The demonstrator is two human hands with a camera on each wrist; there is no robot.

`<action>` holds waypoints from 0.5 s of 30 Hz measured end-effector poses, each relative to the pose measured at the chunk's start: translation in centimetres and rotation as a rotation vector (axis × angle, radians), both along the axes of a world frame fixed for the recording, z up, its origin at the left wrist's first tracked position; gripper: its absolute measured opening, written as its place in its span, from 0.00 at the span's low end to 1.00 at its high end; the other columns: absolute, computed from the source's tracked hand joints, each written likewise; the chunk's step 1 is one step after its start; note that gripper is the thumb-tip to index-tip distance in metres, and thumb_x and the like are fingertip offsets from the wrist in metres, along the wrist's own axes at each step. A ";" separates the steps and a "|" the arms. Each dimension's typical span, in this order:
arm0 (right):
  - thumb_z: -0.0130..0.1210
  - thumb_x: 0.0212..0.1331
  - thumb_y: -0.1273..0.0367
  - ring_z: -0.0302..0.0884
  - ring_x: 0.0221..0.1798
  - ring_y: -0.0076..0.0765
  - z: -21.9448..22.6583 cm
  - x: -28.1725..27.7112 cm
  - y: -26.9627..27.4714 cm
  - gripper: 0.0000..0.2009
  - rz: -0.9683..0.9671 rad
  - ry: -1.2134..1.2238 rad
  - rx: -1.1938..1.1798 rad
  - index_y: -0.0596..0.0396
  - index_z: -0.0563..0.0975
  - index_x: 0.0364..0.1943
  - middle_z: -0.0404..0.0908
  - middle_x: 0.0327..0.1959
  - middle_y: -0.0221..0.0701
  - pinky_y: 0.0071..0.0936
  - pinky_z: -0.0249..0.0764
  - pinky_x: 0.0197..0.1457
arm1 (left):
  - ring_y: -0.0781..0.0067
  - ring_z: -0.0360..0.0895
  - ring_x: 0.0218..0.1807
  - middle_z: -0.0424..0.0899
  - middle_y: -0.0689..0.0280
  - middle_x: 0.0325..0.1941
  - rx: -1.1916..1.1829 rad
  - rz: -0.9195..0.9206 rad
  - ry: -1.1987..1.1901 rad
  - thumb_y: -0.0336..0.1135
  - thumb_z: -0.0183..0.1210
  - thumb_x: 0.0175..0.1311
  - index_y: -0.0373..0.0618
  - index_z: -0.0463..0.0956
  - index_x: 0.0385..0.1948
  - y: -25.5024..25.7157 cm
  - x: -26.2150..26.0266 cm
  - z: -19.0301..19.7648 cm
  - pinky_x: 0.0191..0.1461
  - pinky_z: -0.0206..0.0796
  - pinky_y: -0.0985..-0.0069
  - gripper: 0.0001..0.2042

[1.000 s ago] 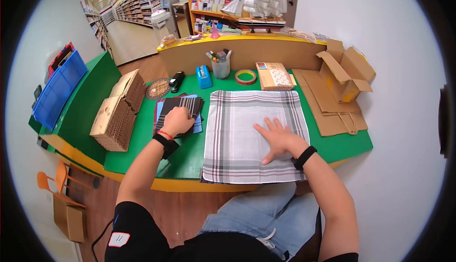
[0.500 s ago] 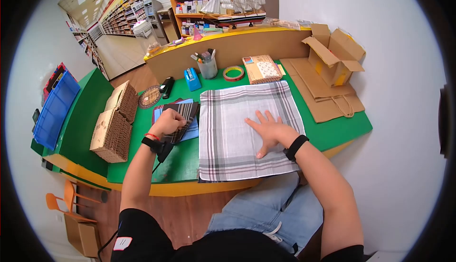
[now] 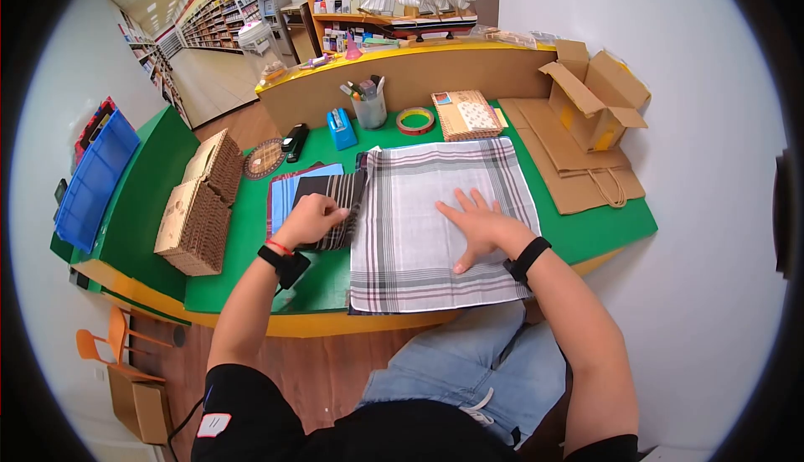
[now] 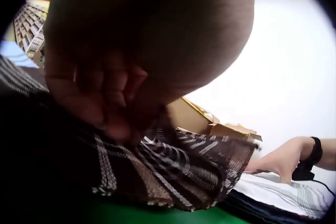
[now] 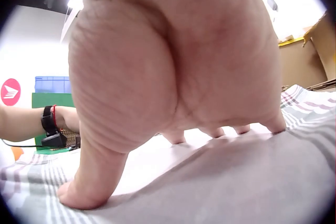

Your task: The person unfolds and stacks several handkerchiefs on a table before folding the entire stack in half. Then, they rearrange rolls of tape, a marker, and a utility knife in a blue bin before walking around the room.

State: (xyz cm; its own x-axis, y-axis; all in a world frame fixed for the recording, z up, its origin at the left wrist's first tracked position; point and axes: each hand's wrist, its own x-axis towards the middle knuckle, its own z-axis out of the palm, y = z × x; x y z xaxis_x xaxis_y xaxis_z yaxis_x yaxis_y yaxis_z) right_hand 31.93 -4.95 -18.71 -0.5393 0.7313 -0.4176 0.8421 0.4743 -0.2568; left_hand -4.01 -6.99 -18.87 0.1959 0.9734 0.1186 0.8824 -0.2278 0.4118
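Green worktop [image 3: 251, 236] | left hand [image 3: 308, 219] pinches dark striped cloth [image 3: 331, 198] (folded) | right hand [image 3: 479, 227] flat, fingers spread, on grey plaid cloth [image 3: 419, 211]

The head camera is looking down over the desk [image 3: 251, 236] toward 12 o'clock — both wrist cameras are peering close along it, sharing the plaid cloth [image 3: 419, 211].
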 end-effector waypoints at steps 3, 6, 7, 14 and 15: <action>0.83 0.27 0.49 0.24 0.84 0.59 -0.1 -0.2 0.1 0.71 0.002 -0.014 0.002 0.32 0.44 0.80 0.31 0.84 0.43 0.70 0.38 0.79 | 0.60 0.83 0.29 0.83 0.57 0.22 -0.174 0.042 -0.058 0.54 0.74 0.50 0.35 0.82 0.24 -2.3 1.8 2.3 0.37 0.75 0.66 0.25; 0.83 0.27 0.49 0.24 0.84 0.59 0.3 -0.3 0.1 0.71 0.003 -0.020 -0.006 0.32 0.44 0.80 0.31 0.84 0.43 0.70 0.38 0.79 | 0.59 0.84 0.30 0.84 0.56 0.24 -0.111 -0.028 0.021 0.54 0.75 0.49 0.35 0.81 0.26 -2.8 1.4 1.5 0.37 0.75 0.66 0.25; 0.83 0.27 0.49 0.24 0.84 0.59 0.3 -0.3 0.1 0.71 0.006 -0.021 -0.002 0.32 0.44 0.80 0.31 0.84 0.43 0.70 0.38 0.79 | 0.59 0.84 0.30 0.84 0.56 0.24 -0.108 -0.025 0.020 0.54 0.75 0.49 0.35 0.81 0.26 -3.1 1.5 1.6 0.37 0.75 0.66 0.25; 0.83 0.26 0.48 0.24 0.84 0.60 0.0 0.0 0.1 0.72 0.001 -0.013 -0.002 0.33 0.43 0.80 0.31 0.83 0.44 0.69 0.37 0.79 | 0.53 0.83 0.30 0.85 0.54 0.26 -0.121 -0.107 -0.023 0.39 0.74 0.48 0.37 0.83 0.28 -3.2 1.6 0.4 0.37 0.76 0.64 0.15; 0.82 0.24 0.48 0.24 0.84 0.61 0.0 0.0 0.1 0.73 0.011 -0.020 0.002 0.34 0.43 0.80 0.31 0.83 0.46 0.67 0.38 0.79 | 0.53 0.83 0.30 0.85 0.53 0.26 -0.120 -0.056 -0.023 0.38 0.73 0.50 0.37 0.84 0.29 -3.1 1.2 0.4 0.37 0.76 0.65 0.13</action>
State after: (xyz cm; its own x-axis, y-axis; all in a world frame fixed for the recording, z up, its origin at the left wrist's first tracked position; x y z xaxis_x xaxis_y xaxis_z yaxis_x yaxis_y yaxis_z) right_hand 31.89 -4.81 -18.69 -0.5384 0.7264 -0.4272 0.8420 0.4836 -0.2391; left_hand -2.82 -10.09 -18.45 0.2489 0.9685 0.0074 0.8596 -0.2245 0.4590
